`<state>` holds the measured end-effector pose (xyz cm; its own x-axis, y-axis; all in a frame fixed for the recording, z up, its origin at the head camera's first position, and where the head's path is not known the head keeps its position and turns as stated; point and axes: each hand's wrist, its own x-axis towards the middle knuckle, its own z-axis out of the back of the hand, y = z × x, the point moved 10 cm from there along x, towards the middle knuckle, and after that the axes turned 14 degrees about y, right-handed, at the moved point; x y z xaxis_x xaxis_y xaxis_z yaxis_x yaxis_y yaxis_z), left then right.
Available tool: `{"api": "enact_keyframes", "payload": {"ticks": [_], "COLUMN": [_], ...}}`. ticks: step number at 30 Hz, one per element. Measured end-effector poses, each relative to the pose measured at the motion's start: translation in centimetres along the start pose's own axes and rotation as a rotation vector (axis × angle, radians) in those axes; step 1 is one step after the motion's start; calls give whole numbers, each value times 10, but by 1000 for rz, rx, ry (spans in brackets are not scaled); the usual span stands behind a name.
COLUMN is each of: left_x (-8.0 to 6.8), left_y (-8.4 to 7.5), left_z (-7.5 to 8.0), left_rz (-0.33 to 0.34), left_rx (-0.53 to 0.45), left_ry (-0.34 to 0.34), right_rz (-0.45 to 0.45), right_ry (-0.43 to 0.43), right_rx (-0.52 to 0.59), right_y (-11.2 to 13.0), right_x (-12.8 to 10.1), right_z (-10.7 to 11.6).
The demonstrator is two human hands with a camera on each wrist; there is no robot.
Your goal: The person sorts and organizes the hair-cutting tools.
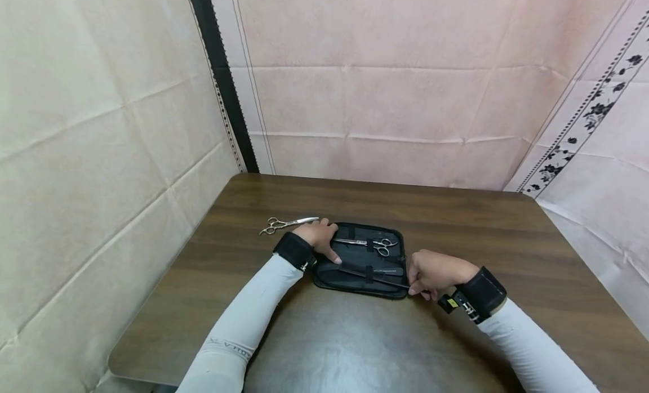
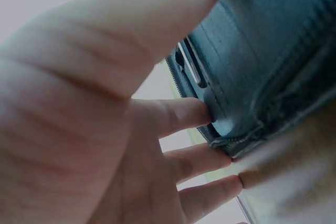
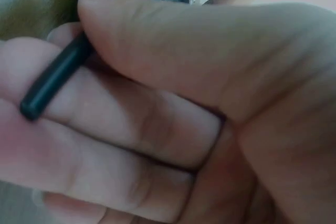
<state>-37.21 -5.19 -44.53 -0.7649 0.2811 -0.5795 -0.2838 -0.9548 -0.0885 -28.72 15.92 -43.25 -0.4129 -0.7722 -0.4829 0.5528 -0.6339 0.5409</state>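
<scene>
An unzipped black case (image 1: pixel 350 289) lies flat on the table. Scissors (image 1: pixel 355 242) sit in it under an elastic strap, with a slim greyish tool (image 1: pixel 387 271) below them. My left hand (image 1: pixel 318 236) rests on the case's left side, thumb over the inside; in the left wrist view its fairly straight fingers (image 2: pixel 197 162) touch the zipped edge. At the lower right corner, my right hand (image 1: pixel 436 272) pinches a slim black stick (image 3: pixel 55 80) with a rounded end between thumb and fingers. The stick runs left across the case, near a lower strap; its kind cannot be told.
A second pair of scissors (image 1: pixel 289 224) lies on the brown wooden table (image 1: pixel 345 336), left of the case and close to my left hand. Cloth-covered walls (image 1: pixel 405 100) stand behind the table and at its sides.
</scene>
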Motion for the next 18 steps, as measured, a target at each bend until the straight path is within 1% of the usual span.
{"api": "enact_keyframes", "payload": {"ticks": [7, 18], "left_x": [-3, -5], "left_y": [1, -1], "left_z": [3, 1], "left_rz": [15, 5], "left_rx": [0, -14], "left_ry": [-1, 2], "right_rz": [8, -4], "right_ry": [-9, -5], "right_rx": [15, 32], "right_y": [4, 2], "right_x": [0, 2], "right_z": [1, 0]}}
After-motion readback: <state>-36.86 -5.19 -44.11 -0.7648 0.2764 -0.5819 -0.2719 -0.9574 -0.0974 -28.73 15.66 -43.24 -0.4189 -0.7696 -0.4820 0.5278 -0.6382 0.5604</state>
